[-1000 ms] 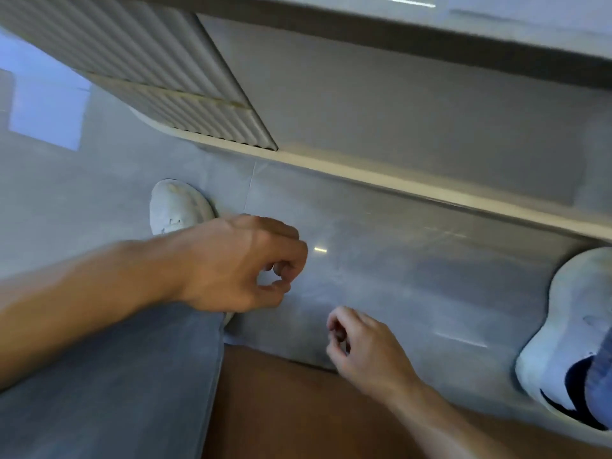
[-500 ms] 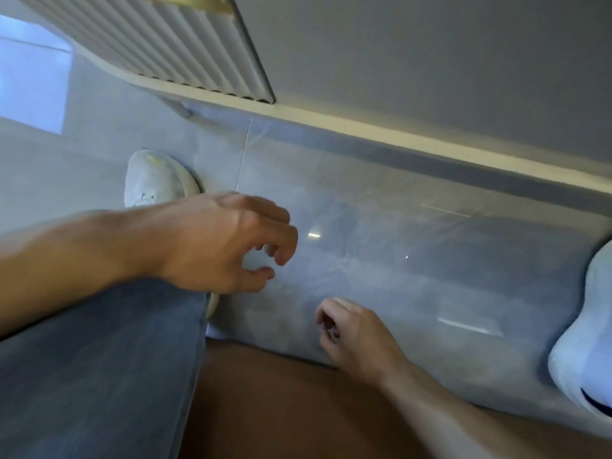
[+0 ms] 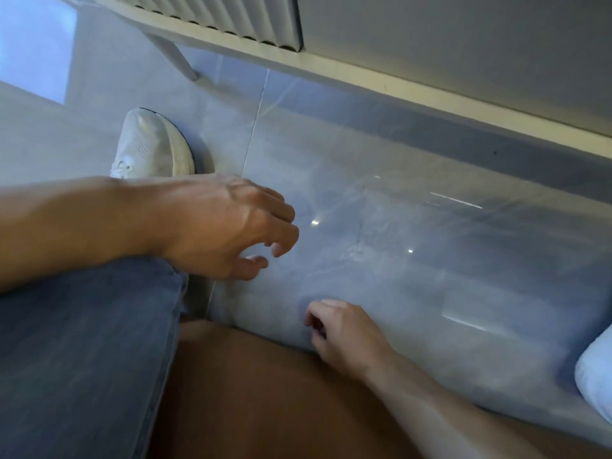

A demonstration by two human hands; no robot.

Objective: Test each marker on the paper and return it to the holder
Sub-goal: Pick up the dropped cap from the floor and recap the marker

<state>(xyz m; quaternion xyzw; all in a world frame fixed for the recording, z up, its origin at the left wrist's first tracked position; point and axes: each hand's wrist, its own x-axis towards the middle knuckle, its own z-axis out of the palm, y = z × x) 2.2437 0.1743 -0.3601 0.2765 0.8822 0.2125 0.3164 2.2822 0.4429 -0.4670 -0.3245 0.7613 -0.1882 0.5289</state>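
No marker, paper or holder shows anywhere in the frame; the head camera looks straight down at the floor (image 3: 414, 266), so the task's things lie somewhere outside the view.

The left hand (image 3: 225, 226), at centre left, hangs above the tiles with its fingers loosely curled and nothing in them. The right hand (image 3: 344, 336), at lower centre, has its fingers (image 3: 318, 313) curled in toward the palm. A dark gap sits between them, and I cannot tell whether they pinch something small or nothing at all.

As I judge it, the step in hand is a reach for a marker. To do it well, the person should raise the head until the holder and paper are in sight, and only then send a hand out, rather than groping blind.

A white shoe (image 3: 149, 147) stands at upper left, just above the left wrist. Part of a second shoe (image 3: 596, 376) shows at the right edge. A leg in blue jeans (image 3: 82, 342) fills the lower left, beside a brown surface (image 3: 265, 392) at bottom centre. A fluted panel (image 3: 231, 18) and a pale base strip (image 3: 397, 91) cross the top of the frame. Nothing lies on the tiles between the hands.
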